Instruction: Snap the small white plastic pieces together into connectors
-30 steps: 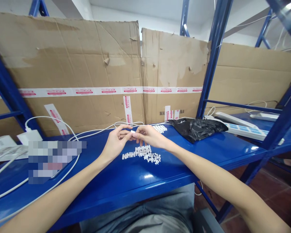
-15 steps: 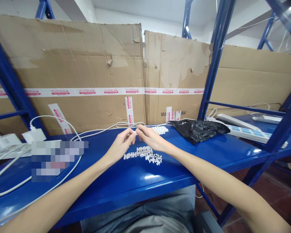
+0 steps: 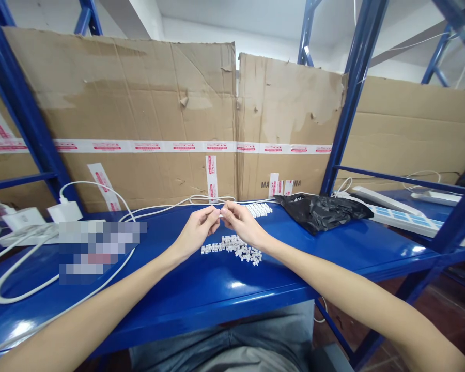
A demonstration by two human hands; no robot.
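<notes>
My left hand (image 3: 197, 227) and right hand (image 3: 242, 223) are raised just above the glossy blue steel desk (image 3: 313, 271). Their fingers (image 3: 228, 209) are together, with the fingertips of both hands clamped on one small white plastic piece (image 3: 219, 213). Only a sliver of the piece shows between the fingertips; its exact shape is hidden. Directly below my fingers, on the desk, lies a short row of linked white plastic blocks (image 3: 216, 249). A loose heap of small white plastic pieces (image 3: 250, 254) sits touching that row's right end, below my right hand. Beyond my fingers lies a white plastic strip of linked blocks (image 3: 259, 209). Farther right of my fingers is a crumpled black plastic bag (image 3: 321, 213), then a white power strip with blue panels (image 3: 403, 220). Left of my fingers are a white plug charger (image 3: 64, 212) with a looped white cable (image 3: 101, 183) and a pixelated flat object (image 3: 101, 248). Behind my fingers stands a taped brown cardboard sheet (image 3: 120, 103).
</notes>
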